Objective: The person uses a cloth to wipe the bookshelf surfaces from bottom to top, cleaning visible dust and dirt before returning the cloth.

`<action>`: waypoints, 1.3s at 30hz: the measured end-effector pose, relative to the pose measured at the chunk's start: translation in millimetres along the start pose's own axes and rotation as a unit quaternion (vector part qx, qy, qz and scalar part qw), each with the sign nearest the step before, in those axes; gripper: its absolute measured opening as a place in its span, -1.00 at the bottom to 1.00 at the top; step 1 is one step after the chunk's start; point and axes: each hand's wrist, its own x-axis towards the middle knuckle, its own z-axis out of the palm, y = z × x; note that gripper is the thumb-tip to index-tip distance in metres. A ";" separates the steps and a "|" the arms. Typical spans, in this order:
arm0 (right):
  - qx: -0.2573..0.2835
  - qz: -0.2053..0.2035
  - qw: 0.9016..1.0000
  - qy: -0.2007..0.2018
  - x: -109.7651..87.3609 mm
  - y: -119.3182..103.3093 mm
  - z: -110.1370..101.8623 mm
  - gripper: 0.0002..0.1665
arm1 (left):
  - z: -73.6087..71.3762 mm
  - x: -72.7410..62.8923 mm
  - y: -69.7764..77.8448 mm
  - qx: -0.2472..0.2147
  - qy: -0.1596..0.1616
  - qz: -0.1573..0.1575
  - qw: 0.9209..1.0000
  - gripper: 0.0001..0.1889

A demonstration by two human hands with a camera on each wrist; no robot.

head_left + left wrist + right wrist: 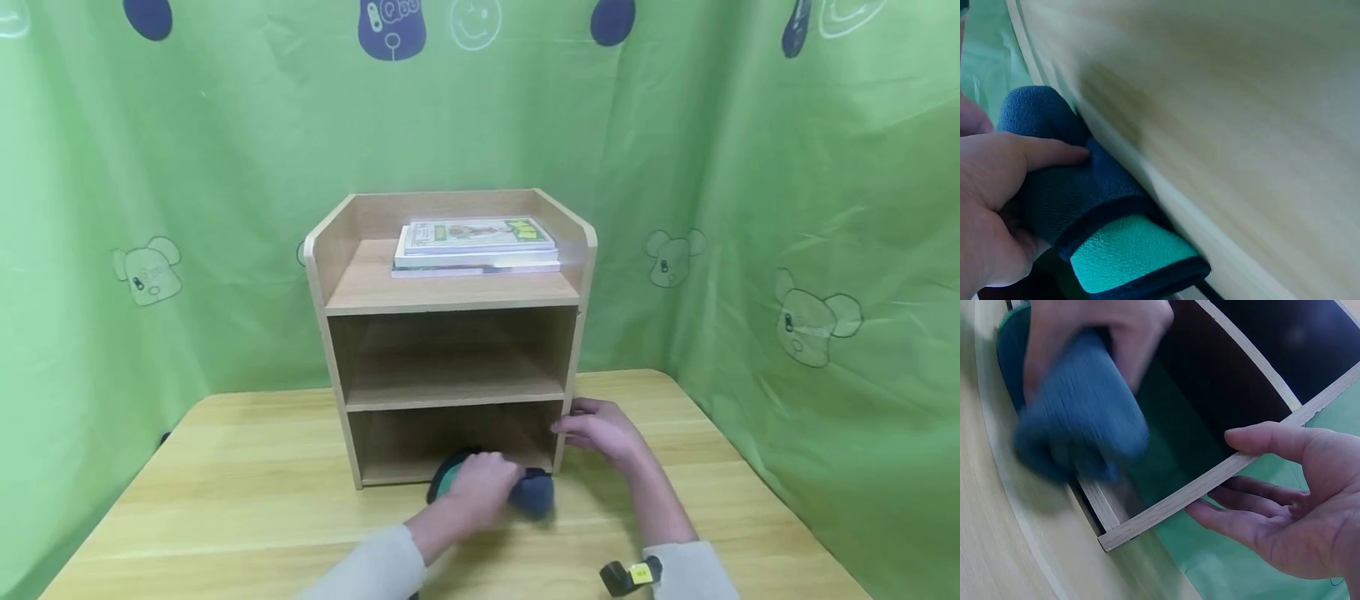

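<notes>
My left hand (483, 487) grips a bunched blue and teal cloth (1129, 247) at the front edge of the lowest compartment of a small wooden shelf (457, 406). In the left wrist view, thumb and fingers wrap the cloth, which lies along a pale wooden edge. The blue end of the cloth (1079, 412) hangs out past the hand in the right wrist view and looks blurred. With my right hand (603, 429) I pinch the shelf's right side panel (1191, 487) near the bottom, thumb on the inner side and fingers outside.
Several books (476, 246) lie stacked on the shelf's top. The shelf stands toward the back of a light wooden table (247, 467). A green printed curtain (247, 150) hangs behind and at both sides. A small black device with a yellow label (640, 573) is on the right wrist.
</notes>
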 end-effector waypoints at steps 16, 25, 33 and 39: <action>-0.013 0.003 1.000 0.000 -1.7 2.7 -1.7 -0.11 | -10.1 -104.0 -98.9 -0.011 0.057 -0.038 0.998 -0.69; -0.008 -0.001 1.000 0.001 -0.5 1.8 -0.8 -0.11 | -11.0 -111.3 -100.5 -0.002 0.097 -0.054 0.994 -0.69; -0.007 0.003 1.000 -0.001 -0.8 0.8 -1.2 -0.09 | -13.2 -105.6 -97.4 -0.004 0.089 -0.070 0.994 -0.67; -0.008 -0.001 1.000 0.001 -1.5 0.9 -1.2 -0.10 | -18.6 -95.7 -91.0 -0.029 0.067 -0.053 0.996 -0.70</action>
